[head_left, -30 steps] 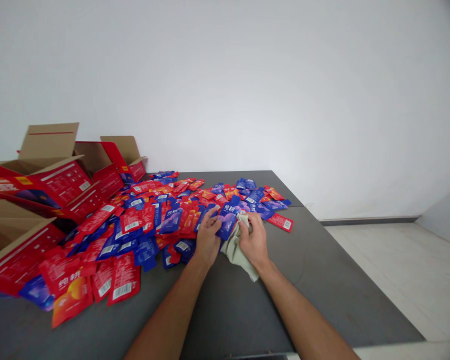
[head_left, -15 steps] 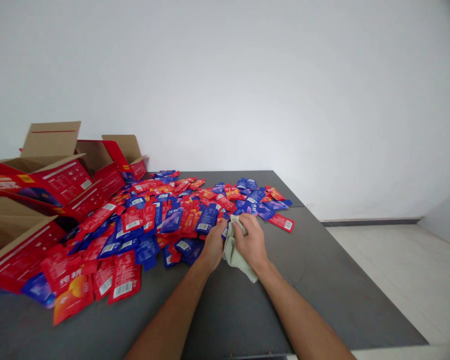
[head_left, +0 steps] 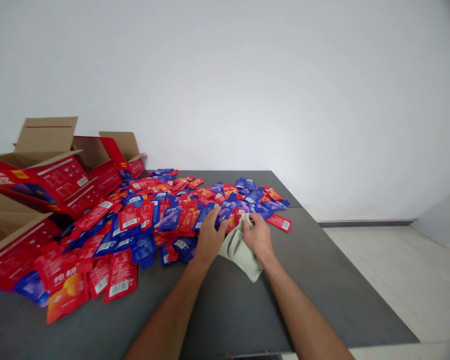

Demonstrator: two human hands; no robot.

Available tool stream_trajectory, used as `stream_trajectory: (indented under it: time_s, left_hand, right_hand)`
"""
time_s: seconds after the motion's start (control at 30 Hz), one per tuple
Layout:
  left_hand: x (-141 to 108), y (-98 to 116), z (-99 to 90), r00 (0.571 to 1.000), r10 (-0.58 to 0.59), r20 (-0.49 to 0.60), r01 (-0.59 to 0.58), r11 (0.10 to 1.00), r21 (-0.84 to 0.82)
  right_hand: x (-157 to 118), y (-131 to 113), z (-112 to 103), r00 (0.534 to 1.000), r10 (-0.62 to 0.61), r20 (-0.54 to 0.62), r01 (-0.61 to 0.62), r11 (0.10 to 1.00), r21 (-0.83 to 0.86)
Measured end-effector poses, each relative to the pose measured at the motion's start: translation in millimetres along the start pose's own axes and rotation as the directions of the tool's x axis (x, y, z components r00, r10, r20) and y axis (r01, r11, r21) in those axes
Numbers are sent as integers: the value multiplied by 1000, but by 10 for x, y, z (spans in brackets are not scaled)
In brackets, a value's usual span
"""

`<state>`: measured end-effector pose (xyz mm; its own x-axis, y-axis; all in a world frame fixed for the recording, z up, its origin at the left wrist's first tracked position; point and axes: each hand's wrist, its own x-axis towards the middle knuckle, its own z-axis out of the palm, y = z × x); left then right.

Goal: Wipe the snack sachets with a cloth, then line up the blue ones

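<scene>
A pale green cloth [head_left: 240,253] hangs from my right hand [head_left: 258,236], whose fingers pinch its upper edge. The lower part of the cloth spreads over the dark grey table. My left hand [head_left: 210,237] is just left of the cloth, with thumb and fingers apart and nothing seen between them. Its fingertips are beside the near edge of a wide heap of red and blue packets [head_left: 170,218]. Behind the cloth, more packets lie close to both hands, and one red packet [head_left: 279,222] lies at the right end of the heap.
Open red cardboard boxes [head_left: 63,175] stand along the left side, with their flaps up. Several larger red packets [head_left: 120,275] lie at the near left. The table [head_left: 307,270] ends at a slanting right edge, beyond which is pale floor. A white wall stands behind.
My left hand has come off the cloth and opened, moving slightly left. My right hand has shifted a little right with the cloth, which is now more spread out.
</scene>
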<state>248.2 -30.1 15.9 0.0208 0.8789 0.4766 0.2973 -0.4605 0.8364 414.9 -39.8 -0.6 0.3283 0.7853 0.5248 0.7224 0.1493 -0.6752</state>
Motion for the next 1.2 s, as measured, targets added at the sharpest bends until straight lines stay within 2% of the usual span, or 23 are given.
stream_trajectory:
  time_s: [0.07, 0.17, 0.27, 0.33, 0.4, 0.43, 0.5, 0.6, 0.7, 0.83, 0.93, 1.03, 1.13, 1.2]
  left_hand:
    - [58, -74, -65, 996, 56, -71, -45, 988, 147]
    - [123, -196, -122, 983, 74, -169, -12, 939, 344]
    - [124, -252, -84, 978, 89, -187, -1, 905, 426]
    - [84, -246, 4, 994, 83, -77, -51, 933, 358]
    - [20, -232, 130, 994, 67, 87, -82, 980, 180]
    - [-16, -231, 198, 990, 53, 132, -63, 995, 73]
    - [-82, -248, 322, 986, -7, 164, 25, 994, -110]
    - [-128, -311, 433, 972, -157, 172, 195, 953, -232]
    - [-102, -361, 451, 941, -265, 209, 321, 894, -314]
    - [-54, -346, 407, 886, -364, 288, 461, 759, -460]
    - [-67, -305, 370, 869, -380, 317, 495, 694, -523]
    - [-89, -262, 345, 895, -314, 315, 439, 741, -508]
    - [-75, -215, 321, 936, -273, 224, 351, 789, -505]
    - [-47, -191, 293, 953, -269, 137, 299, 782, -547]
  right_hand:
    - [7, 105, 39, 999, 34, 16, -33, 999, -39]
    - [3, 257, 104, 999, 26, 34, -23, 997, -70]
    - [-6, 350, 148, 996, 22, 82, -14, 995, -95]
    - [-12, 375, 159, 989, 56, 136, -42, 993, -107]
    - [-22, 384, 164, 982, 85, 166, -69, 992, -103]
    - [-27, 385, 166, 981, 90, 171, -74, 993, -96]
    - [-35, 384, 171, 980, 94, 174, -80, 993, -83]
    - [-36, 374, 177, 972, 130, 197, -124, 991, -46]
    - [-36, 356, 184, 953, 174, 247, -191, 980, 47]
    - [-60, 314, 197, 940, 193, 280, -246, 955, 167]
    - [-70, 228, 185, 940, 197, 279, -278, 915, 293]
    - [-59, 88, 140, 939, 179, 294, -295, 858, 420]
    - [-38, -50, 72, 943, 164, 289, -293, 822, 489]
    - [-24, -115, 20, 966, 152, 212, -237, 847, 475]
